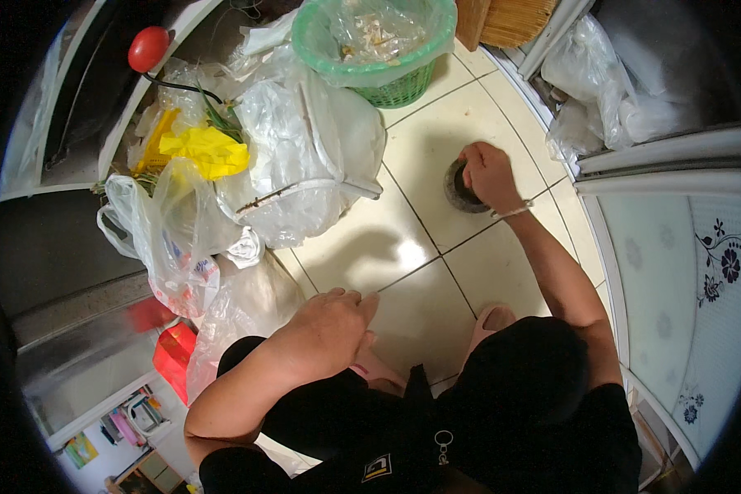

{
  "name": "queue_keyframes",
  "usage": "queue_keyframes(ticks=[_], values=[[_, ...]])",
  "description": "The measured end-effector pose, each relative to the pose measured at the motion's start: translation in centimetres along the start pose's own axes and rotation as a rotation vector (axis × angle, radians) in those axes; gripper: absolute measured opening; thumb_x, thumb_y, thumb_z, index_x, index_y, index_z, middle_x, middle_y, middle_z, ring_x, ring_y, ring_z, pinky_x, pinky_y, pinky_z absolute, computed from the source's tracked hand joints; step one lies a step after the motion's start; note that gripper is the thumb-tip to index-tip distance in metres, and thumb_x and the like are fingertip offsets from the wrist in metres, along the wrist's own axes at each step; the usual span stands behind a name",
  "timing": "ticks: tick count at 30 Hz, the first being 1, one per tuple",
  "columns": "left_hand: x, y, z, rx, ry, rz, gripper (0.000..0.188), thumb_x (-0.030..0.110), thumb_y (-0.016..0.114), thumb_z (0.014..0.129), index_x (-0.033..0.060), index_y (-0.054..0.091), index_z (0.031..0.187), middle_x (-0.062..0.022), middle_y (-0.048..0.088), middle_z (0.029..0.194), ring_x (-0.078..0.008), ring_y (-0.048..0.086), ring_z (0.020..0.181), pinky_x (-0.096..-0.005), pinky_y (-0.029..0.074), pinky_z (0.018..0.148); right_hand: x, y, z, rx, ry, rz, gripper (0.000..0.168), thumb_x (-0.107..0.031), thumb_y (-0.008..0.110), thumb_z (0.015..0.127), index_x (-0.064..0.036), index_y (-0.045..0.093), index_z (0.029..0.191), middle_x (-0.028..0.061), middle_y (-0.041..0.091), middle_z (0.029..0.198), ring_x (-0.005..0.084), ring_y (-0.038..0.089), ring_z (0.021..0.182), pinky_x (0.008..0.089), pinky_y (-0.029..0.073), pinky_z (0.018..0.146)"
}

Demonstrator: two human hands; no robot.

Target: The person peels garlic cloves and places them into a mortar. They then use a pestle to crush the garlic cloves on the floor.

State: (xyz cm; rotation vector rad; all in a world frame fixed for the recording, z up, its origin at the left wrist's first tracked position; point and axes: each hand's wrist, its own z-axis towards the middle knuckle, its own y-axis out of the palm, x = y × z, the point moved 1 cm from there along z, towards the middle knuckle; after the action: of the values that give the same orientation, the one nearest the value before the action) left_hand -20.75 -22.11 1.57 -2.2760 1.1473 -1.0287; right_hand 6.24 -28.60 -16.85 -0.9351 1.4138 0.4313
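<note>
A dark grey, stone-like round bowl, probably a mortar (453, 192), is at the right side of the tiled floor. My right hand (491, 176) is closed at its rim, with the thumb over the inside and the other fingers curled near the far edge. The hand covers much of the bowl, so its contents are hidden. At the left knee, my left hand (327, 330) hangs with nothing in it and its fingers slightly apart. Just beyond that hand lies a large clear plastic bag (259, 296).
A green basket (395, 92) lined with a bag of scraps stands ahead. Plastic bags (284, 136) around a white frame, a yellow bag (207, 151) and a red bag (176, 358) crowd the left. A sliding glass door (648, 265) borders the right; wooden boards (515, 21) stand ahead.
</note>
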Motion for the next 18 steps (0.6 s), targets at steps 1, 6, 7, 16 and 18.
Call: queue_keyframes(ticks=[1,6,7,16,18], values=[[-0.1,0.1,0.0,0.026,0.021,0.001,0.047,0.018,0.060,0.081,-0.0051,0.047,0.119,-0.0213,0.058,0.094,-0.0374,0.056,0.093,-0.0438,0.045,0.082,0.3,-0.3,0.4,0.017,0.000,0.055,0.025,-0.013,0.045,0.092,0.004,0.058,0.080,0.0069,0.052,0.052,0.0135,0.051,0.042,0.0278,0.041,0.043],[-0.4,0.6,-0.4,-0.024,-0.031,0.000,0.045,0.019,0.060,0.082,-0.0053,0.047,0.118,-0.0210,0.058,0.093,-0.0369,0.055,0.093,-0.0435,0.044,0.082,-1.8,-0.5,-2.2,0.126,-0.155,0.055,0.021,-0.011,0.045,0.094,0.003,0.057,0.084,0.0055,0.052,0.054,0.0095,0.050,0.046,0.0248,0.041,0.045],[-0.6,0.5,-0.4,-0.007,-0.015,-0.016,0.045,0.019,0.060,0.082,-0.0054,0.047,0.118,-0.0209,0.058,0.094,-0.0367,0.055,0.094,-0.0433,0.044,0.082,-1.9,-0.6,-2.6,0.204,-0.212,0.046,0.021,-0.012,0.045,0.095,0.002,0.058,0.084,0.0045,0.052,0.054,0.0084,0.049,0.046,0.0243,0.040,0.045],[-0.7,0.8,-1.0,-0.012,-0.005,-0.010,0.046,0.021,0.061,0.083,-0.0053,0.047,0.118,-0.0196,0.058,0.094,-0.0359,0.055,0.095,-0.0425,0.044,0.082,2.0,-0.3,-0.7,0.155,-0.156,0.220,0.020,-0.013,0.046,0.095,-0.001,0.059,0.085,0.0011,0.052,0.055,0.0064,0.046,0.048,0.0209,0.037,0.046],[-0.8,0.9,-1.0,0.005,-0.003,0.006,0.045,0.021,0.061,0.083,-0.0050,0.047,0.117,-0.0191,0.058,0.094,-0.0355,0.055,0.094,-0.0425,0.044,0.081,1.7,-0.6,0.1,0.116,-0.085,0.249,0.021,-0.014,0.046,0.095,-0.001,0.058,0.085,0.0014,0.051,0.055,0.0067,0.046,0.047,0.0211,0.037,0.046]])
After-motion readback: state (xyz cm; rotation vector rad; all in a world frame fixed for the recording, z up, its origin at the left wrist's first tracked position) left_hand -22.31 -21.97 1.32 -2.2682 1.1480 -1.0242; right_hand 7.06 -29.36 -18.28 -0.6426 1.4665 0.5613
